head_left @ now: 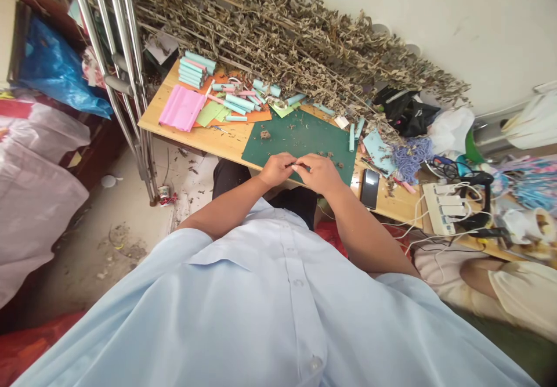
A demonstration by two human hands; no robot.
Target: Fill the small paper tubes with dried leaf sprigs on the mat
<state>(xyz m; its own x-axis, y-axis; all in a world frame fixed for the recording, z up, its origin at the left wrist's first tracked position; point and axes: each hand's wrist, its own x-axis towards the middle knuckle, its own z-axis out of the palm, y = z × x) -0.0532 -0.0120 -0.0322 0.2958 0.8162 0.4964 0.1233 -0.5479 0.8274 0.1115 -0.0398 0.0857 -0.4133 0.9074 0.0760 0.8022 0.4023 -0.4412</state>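
Observation:
Both hands meet at the near edge of a green cutting mat [287, 134]. My left hand [277, 169] is closed, its fingertips pinched together. Touching it from the right, my right hand [319, 172] is closed too, with thumb and forefinger together. Something small and dark seems to lie between the fingertips, too small to make out. Brown crumbs and a small brown clump [265, 134] lie on the mat. Blue and pink paper rolls [239, 104] are scattered past the mat's far left corner, near a pink paper stack [181, 108].
Dried leafy stalks [278, 33] lie across the back. A phone [369, 188], purple cord [411, 158] and a power strip [438, 208] with cables are on the right. Metal crutches [126, 79] stand at the table's left end. Part of a person shows at far right.

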